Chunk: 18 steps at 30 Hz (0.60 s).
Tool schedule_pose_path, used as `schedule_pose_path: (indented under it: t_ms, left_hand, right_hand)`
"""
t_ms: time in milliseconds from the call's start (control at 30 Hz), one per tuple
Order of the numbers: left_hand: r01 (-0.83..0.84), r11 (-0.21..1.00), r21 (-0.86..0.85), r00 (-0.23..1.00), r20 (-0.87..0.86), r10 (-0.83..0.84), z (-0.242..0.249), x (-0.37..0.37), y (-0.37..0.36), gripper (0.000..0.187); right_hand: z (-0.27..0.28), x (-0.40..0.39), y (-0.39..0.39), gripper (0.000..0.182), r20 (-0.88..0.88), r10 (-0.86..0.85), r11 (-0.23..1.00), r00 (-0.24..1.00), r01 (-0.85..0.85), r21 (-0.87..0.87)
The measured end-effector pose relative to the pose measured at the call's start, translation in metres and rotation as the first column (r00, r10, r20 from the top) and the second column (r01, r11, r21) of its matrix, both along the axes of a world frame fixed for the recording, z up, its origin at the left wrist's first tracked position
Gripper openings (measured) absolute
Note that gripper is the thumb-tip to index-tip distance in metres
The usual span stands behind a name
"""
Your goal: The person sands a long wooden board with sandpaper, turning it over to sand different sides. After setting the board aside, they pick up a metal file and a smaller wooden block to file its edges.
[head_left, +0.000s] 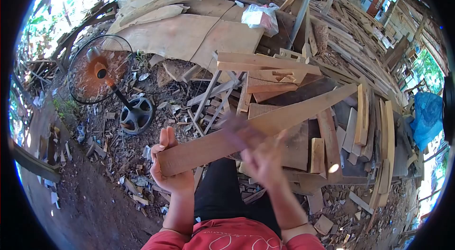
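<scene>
A long wooden board (pixel 204 151) slants up from my lap toward the workbench at the right. My left hand (pixel 171 174) grips its near end from below, the fingers coming up around the far edge. On the board's upper face lies a dark reddish-brown block (pixel 242 131), smeared by motion, so its exact kind cannot be made out. My right hand (pixel 264 157) is closed on that block at its right side, also blurred. The far end of the board rests over the bench among other cut pieces.
Stacked wood pieces (pixel 272 77) and upright offcuts (pixel 362 115) crowd the bench. A rusty pedestal fan (pixel 102 71) stands at the left on ground strewn with wood scraps. Behind are large planks (pixel 189 37), a white plastic bag (pixel 260 18) and a metal pole (pixel 303 6). A blue sheet (pixel 427 120) hangs right.
</scene>
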<state>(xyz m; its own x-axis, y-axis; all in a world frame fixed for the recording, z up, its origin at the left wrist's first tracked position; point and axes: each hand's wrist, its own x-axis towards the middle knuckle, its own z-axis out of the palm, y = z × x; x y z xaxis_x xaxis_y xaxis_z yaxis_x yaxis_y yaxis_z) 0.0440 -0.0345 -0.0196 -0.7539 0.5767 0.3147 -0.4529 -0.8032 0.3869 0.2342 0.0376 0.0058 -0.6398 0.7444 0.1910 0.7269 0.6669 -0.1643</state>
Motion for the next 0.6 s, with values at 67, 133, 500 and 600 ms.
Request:
schedule_pose_path:
  t_ms: [67, 133, 500, 600]
  left_hand:
    - [-0.042, 0.998, -0.047, 0.998, -0.039, 0.040, -0.001, -0.001, 0.000, 0.026]
    - [-0.040, 0.999, -0.010, 0.997, -0.071, 0.039, -0.007, -0.003, 0.002, 0.024]
    - [-0.043, 0.999, 0.023, 0.995, -0.091, 0.045, -0.003, 0.002, 0.002, 0.024]
    - [-0.011, 1.000, 0.021, 0.991, -0.134, 0.014, -0.007, -0.004, -0.005, 0.024]
  right_hand:
    - [0.007, 0.015, 0.031, 0.027, -0.548, -0.158, 0.937, 0.821, 0.299, 0.179]
    - [-0.009, 0.069, 0.080, 0.031, -0.717, -0.323, 0.908, 0.618, 0.417, -0.049]
    - [-0.005, 0.001, -0.011, 0.032, -0.373, 0.074, 0.978, 0.925, 0.004, 0.206]
    - [0.003, 0.033, 0.025, 0.031, -0.379, -0.282, 0.909, 0.881, 0.372, 0.190]
